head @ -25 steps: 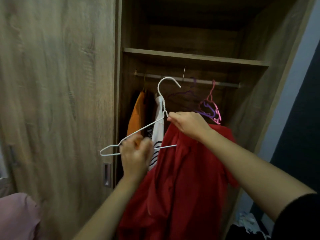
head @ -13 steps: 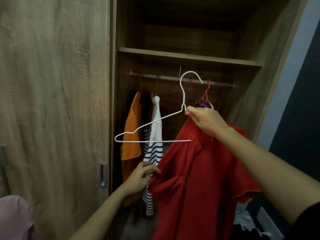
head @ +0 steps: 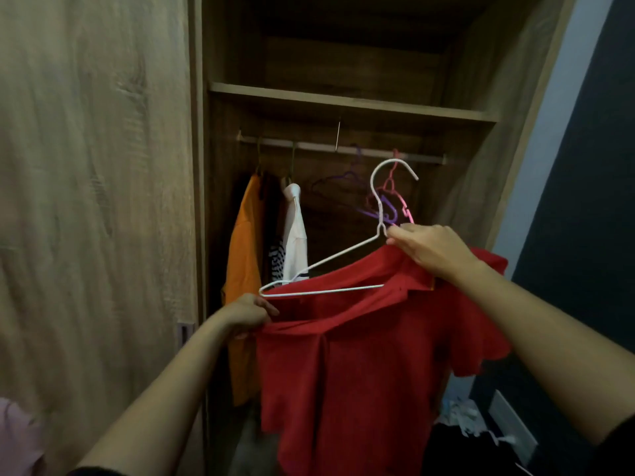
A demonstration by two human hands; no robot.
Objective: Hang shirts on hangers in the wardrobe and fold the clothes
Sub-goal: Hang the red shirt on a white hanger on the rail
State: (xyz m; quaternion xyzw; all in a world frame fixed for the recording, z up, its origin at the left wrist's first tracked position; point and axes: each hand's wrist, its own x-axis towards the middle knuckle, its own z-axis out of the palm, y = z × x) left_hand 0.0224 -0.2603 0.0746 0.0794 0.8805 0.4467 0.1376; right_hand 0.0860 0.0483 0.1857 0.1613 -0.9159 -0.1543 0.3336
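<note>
My right hand (head: pixel 429 250) hangs just below the right part of the rail (head: pixel 316 147). It is closed on the neck of the hanger (head: pixel 323 291) and on the collar of the shirt (head: pixel 360 365) under it. Lower and further left of the rail, my left hand (head: pixel 247 314) pinches the shirt's other shoulder, just under the hanger's free tip.

The hanger's right arm disappears under my hand and the red cloth, so I cannot tell how far it sits inside the collar. My left fingertips are tucked behind the fabric. The shirt's hem runs off the bottom edge. Below the rail's left end hang an orange shirt (head: pixel 244 262) and a white striped top (head: pixel 293 242); something dark between them is too dim to make out. A purple hanger (head: pixel 343 178) and a pink hanger (head: pixel 391 187) hang from the rail's right part, the pink one partly behind my hook (the colours blur together there).

Half a second ago my left hand held bunched cloth much lower. It has come up, and the shirt now stretches wide under the hanger. The hook crossed the rail line then; now it is just beneath it.
</note>
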